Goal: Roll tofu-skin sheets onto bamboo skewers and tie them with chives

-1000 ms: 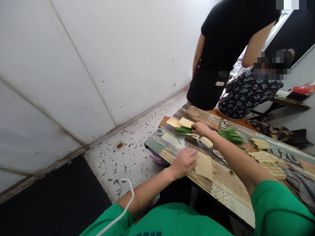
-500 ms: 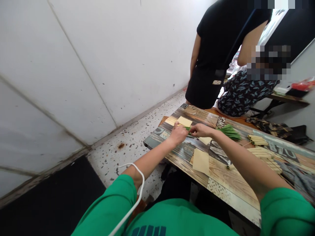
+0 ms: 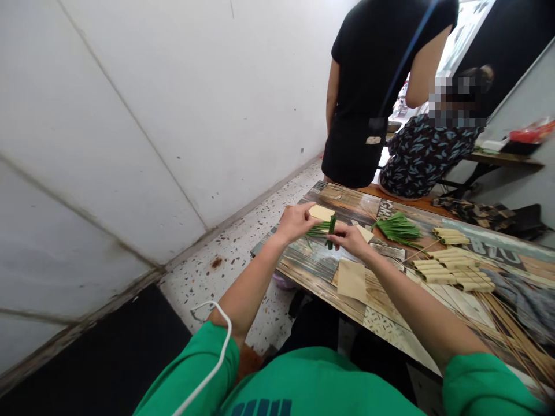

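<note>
My right hand (image 3: 347, 239) pinches a short bundle of green chives (image 3: 332, 231) and holds it upright above the table. Just to its left, my left hand (image 3: 295, 223) has its thumb and fingers apart, with nothing visible between them. Under and beside that hand lie loose chives (image 3: 318, 229) and a pale yellow sheet (image 3: 321, 213), perhaps tofu skin. Another pale sheet (image 3: 364, 232) is partly hidden behind my right hand. Closer to me, a larger tan sheet (image 3: 351, 279) lies flat near the table edge.
The patterned table (image 3: 303, 266) also bears a fanned pile of chives (image 3: 396, 228), several pale rolls (image 3: 453, 268), thin wooden sticks (image 3: 515, 329) and a grey cloth (image 3: 520, 294). Beyond it stands a person in black (image 3: 377, 75); another in a patterned top (image 3: 429, 153) sits alongside.
My hands have moved apart, the left one shifting left and loosening. The right hand has raised a chive bundle upright. The view has also shifted slightly.
</note>
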Demonstrator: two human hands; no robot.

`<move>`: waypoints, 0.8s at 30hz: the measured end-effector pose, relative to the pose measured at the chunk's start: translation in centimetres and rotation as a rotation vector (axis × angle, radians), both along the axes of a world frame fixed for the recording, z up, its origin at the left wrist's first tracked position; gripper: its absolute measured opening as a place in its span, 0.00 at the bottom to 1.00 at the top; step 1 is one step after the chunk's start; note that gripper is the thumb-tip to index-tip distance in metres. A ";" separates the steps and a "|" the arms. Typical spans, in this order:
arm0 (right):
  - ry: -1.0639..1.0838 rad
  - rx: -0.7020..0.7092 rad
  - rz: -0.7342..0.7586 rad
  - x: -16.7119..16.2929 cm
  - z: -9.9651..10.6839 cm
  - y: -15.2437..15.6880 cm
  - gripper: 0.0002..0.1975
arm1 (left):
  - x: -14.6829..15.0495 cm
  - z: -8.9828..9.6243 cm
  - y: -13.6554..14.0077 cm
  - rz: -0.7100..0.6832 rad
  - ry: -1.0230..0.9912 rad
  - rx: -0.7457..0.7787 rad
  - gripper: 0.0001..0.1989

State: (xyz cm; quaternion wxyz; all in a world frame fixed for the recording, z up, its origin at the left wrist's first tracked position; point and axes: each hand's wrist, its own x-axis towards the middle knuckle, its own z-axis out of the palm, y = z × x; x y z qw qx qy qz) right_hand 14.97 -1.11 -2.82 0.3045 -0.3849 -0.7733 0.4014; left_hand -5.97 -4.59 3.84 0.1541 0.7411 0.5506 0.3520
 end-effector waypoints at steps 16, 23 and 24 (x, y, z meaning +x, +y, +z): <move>-0.999 0.421 -0.016 -0.9 1.7 -1.6 0.14 | 2.7 -2.1 -1.6 0.022 0.356 0.263 0.11; -1.074 0.410 0.019 -0.7 4.9 -2.1 0.14 | 4.1 -3.7 -1.3 -0.135 0.645 0.158 0.14; -1.067 0.415 0.028 -0.7 5.3 -2.4 0.13 | 4.2 -3.6 -1.2 -0.153 0.645 0.145 0.15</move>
